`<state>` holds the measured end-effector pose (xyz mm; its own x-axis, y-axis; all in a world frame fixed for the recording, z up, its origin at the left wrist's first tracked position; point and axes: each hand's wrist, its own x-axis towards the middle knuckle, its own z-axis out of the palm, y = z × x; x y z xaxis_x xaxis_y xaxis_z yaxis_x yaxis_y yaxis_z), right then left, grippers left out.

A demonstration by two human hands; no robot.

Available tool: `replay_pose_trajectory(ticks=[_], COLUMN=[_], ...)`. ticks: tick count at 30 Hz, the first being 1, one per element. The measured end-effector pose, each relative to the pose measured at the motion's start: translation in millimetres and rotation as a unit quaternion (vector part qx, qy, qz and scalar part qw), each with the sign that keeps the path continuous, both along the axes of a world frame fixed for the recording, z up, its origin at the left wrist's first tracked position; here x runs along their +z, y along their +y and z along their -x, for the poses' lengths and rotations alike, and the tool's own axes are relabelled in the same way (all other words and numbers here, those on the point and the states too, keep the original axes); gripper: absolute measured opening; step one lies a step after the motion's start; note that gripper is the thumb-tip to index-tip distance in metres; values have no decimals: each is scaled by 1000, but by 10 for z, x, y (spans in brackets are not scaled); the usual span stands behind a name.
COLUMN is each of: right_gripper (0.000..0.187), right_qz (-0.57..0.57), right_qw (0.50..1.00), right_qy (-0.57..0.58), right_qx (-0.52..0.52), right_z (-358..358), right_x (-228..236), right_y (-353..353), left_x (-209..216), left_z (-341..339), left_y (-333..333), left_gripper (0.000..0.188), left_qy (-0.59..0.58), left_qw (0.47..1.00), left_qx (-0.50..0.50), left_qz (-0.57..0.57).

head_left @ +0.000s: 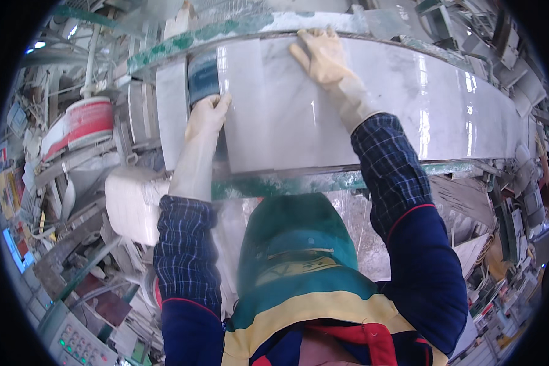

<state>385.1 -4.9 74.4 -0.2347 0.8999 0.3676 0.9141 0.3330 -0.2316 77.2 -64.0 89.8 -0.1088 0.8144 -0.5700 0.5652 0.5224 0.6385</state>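
A long white marble slab point(274, 122) with faint grey veins lies flat across a green-painted machine bed point(256, 186). My left hand point(207, 116), in a cream rubber glove, is closed on the slab's left edge with the thumb on top; the fingertips beneath are hidden. Beside that edge, a dark blue strip point(202, 76) shows in the gap between the slab and a shorter white piece point(172, 110). My right hand point(323, 58), gloved alike, rests on the slab's far edge, fingers stretched out and thumb apart.
A red and white round machine part point(90, 122) stands to the left. Below it is a white wrapped block point(134, 201). A panel with lit buttons point(79, 344) sits at lower left. A green rail point(226, 30) runs along the far side. Dusty clutter surrounds the bed.
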Motion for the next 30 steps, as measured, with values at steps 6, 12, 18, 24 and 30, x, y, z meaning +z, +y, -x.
replay_pose_trajectory(ticks=[6, 12, 18, 24, 30], right_gripper=[37, 34, 38, 48, 41], right_qz=[60, 8, -49, 177, 136], right_qw=[997, 1000, 999, 982, 989], right_qy=[-35, 17, -1, -49, 17], right_qx=[-45, -23, -10, -48, -51], right_z=[66, 62, 20, 13, 35], right_x=[231, 217, -68, 165, 265], right_y=[-25, -110, -101, 14, -39], left_x=[-157, -154, -10, 268, 307], left_z=[-5, -23, -99, -296, -330], left_y=[15, -28, -178, -102, -97], left_gripper=[43, 50, 49, 45, 43], left_qy=[-14, 70, 72, 112, 115], left_qw=[1000, 994, 988, 992, 992], left_qx=[17, -25, -63, -47, 28], left_qz=[-21, -83, -121, -44, -32])
